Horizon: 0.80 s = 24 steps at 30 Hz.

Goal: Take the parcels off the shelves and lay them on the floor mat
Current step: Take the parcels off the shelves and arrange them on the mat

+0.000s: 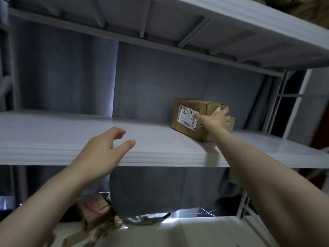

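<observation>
My right hand (216, 120) is out at arm's length, right of centre in the frame, clasped on the near corner of the parcel (191, 114): my thumb lies stretched along the face with the white shipping label (187, 118), and my fingers reach over the top and round the right end. The blur hides how firmly they press. The parcel is a brown cardboard box and sits flat on the middle shelf (71, 132), toward the back and right, one corner turned toward me. My left hand (103, 152) is in the lower centre-left of the frame, over the front lip of that same shelf, holding nothing; its fingers are spread apart and loosely bent, the thumb pointing right, and I cannot tell if the palm touches the edge. It is well apart from the parcel. The ribbed underside of the upper shelf (160, 24) fills the top of the frame. A grey cloth backing (151, 82) hangs behind the shelves, with a bright slit of light left of centre. White uprights of the rack frame (292, 107) stand at the right edge. Down in the lower left, below the shelf, another brown box (94, 208) shows among crumpled camouflage-patterned wrapping (106, 227), partly behind my left forearm.
</observation>
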Available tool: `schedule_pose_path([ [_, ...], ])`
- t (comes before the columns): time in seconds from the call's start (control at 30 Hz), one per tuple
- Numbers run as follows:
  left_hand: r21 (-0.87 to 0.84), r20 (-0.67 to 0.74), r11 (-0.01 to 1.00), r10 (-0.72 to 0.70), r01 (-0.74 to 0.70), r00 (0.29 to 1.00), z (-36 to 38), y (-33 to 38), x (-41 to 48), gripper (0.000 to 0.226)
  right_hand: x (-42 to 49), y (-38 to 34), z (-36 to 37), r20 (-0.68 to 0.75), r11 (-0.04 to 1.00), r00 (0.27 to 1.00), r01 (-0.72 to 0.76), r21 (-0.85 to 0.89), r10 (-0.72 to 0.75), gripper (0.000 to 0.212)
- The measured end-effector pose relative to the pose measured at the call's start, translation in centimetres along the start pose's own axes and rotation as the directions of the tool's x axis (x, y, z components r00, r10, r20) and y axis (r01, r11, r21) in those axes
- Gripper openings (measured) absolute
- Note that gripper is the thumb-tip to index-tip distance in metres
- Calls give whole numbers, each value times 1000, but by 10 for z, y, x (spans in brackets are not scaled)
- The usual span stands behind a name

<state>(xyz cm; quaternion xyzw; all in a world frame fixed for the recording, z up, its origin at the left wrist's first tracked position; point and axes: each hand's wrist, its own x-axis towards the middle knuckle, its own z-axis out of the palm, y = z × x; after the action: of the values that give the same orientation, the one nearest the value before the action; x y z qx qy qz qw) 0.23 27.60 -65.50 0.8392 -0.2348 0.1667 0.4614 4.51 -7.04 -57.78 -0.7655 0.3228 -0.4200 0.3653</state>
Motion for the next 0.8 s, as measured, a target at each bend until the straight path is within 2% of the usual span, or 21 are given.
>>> schedule_pose_path([
  [0.07,63,65,994,-98,94,993,1,-15,3,57,12,10,5,78,996,995,-68,64,63,140],
  [0.13,185,101,974,-152,132,983,-1,-30,4,65,18,18,14,67,995,993,-98,23,96,141],
  [0.23,340,107,936,-140,96,984,-4,-40,5,71,14,20,32,0,993,994,-107,-50,107,135],
  [0.37,404,150,913,-118,48,982,-11,-42,12,72,-7,1,61,-11,995,995,-95,-8,95,124],
  [0.43,383,173,923,-108,34,979,-17,-45,15,73,-26,-14,77,22,996,997,-71,44,70,122],
  [0.53,287,200,957,-98,37,975,-26,-50,15,71,-65,-38,101,151,988,988,-32,149,9,125],
  [0.63,128,208,988,-110,85,972,-37,-54,5,69,-116,-66,118,290,963,953,5,269,-86,129],
  [0.73,-9,110,988,-154,156,982,-59,-64,-16,63,-175,-90,127,401,904,894,12,427,-201,124],
  [0.8,-26,0,975,-220,220,975,-83,-77,-36,64,-219,-102,128,441,863,848,38,505,-295,117],
])
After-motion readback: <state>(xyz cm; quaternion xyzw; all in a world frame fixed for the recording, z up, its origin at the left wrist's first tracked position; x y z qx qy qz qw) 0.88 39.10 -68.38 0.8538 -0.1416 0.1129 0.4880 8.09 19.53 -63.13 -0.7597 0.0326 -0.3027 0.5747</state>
